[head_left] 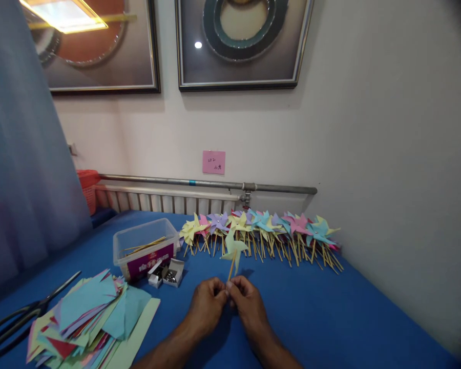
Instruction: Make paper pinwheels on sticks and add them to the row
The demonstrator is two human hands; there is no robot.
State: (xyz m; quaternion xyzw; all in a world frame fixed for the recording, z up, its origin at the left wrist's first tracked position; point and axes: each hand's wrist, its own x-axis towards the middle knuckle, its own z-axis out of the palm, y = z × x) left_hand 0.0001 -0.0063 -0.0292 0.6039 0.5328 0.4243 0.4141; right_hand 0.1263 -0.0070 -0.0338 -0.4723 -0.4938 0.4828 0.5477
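Note:
A pale green paper pinwheel (233, 247) stands nearly upright on its thin wooden stick, just above the blue table. Around the lower end of the stick, my left hand (209, 302) and my right hand (248, 302) pinch with fingertips together, side by side. The very bottom of the stick is hidden by the fingers. Behind it, a long row of finished pinwheels (261, 223) in yellow, pink, purple and blue lies with sticks pointing toward me.
Left of my hands are two small open boxes of metal pins (172, 275), a clear plastic tub (146, 233) with wooden sticks, a pile of coloured paper (88, 307) and black scissors (34, 311). A pipe (169, 181) and radiator (149, 197) run along the wall.

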